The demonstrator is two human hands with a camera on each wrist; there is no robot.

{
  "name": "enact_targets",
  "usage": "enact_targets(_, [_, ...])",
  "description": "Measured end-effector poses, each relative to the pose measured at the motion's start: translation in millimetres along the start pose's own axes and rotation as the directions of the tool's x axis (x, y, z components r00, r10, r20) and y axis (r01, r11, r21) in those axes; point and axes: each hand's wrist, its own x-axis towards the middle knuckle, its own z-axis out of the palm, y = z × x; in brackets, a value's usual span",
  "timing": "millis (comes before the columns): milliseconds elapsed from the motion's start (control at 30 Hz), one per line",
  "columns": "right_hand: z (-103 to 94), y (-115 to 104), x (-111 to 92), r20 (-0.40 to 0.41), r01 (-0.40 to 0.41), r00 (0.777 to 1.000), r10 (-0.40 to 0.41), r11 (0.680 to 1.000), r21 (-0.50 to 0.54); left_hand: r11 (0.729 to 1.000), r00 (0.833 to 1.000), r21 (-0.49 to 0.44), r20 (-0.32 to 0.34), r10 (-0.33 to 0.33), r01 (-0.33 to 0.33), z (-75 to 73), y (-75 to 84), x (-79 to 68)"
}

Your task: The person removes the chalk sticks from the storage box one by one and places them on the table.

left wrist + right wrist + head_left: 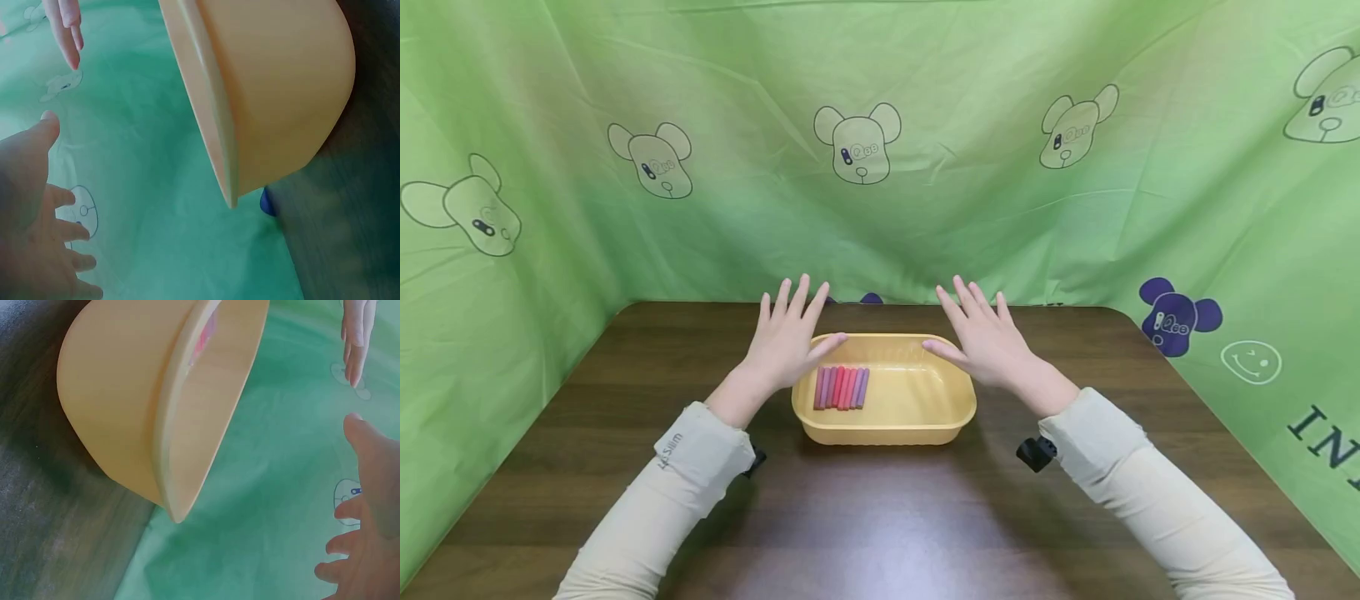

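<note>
A yellow oval basin (883, 435) stands on the table in the head view. Inside it, toward the left end, several pink, red and purple sticks (841, 388) lie side by side in a row. My left hand (786, 342) hovers above the basin's left end with its fingers spread and straight. Over the right end my right hand (988, 342) is held the same way, palm down and holding nothing. In the left wrist view the basin's outer wall (287, 87) shows beside the hand. The right wrist view catches a bit of the sticks (203, 340) past the rim.
The dark wooden table (880, 517) extends around the basin on all sides. A green cloth (940, 217) printed with bear heads hangs behind the table and along both sides. A black wrist camera (1036, 454) sits at the right sleeve cuff.
</note>
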Motion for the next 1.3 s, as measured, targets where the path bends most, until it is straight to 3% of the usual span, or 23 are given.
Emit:
enact_targets(233, [-4.5, -1, 1, -0.019, 0.03, 0.999, -0.029, 0.998, 0.06, 0.996, 1.0, -0.091, -0.002, -0.003, 0.003, -8.5, -4.4, -3.0])
enact_targets(467, [-7.8, -4, 1, -0.029, 0.057, 0.998, -0.053, 0.981, 0.186, 0.988, 0.998, -0.15, -0.057, 0.02, -0.028, -10.8, -12.9, -8.0])
enact_targets(767, [-4.4, -5, 7, -0.032, 0.11, 0.994, -0.106, 0.912, 0.395, 0.965, 0.998, -0.263, -0.056, -0.001, -0.013, -0.9, -32.4, -15.6])
enact_targets(1067, [2.8, -5, 18, 0.05, 0.047, 0.995, -0.086, 0.849, 0.526, 0.939, 0.997, -0.337, -0.011, 0.076, -0.075, 14.2, -47.6, -21.7])
enact_targets(1300, [8.7, -4, 25, 0.098, 0.032, 0.989, -0.11, 0.809, 0.587, 0.942, 0.996, -0.326, 0.018, 0.087, -0.076, 24.9, -53.6, -25.0])
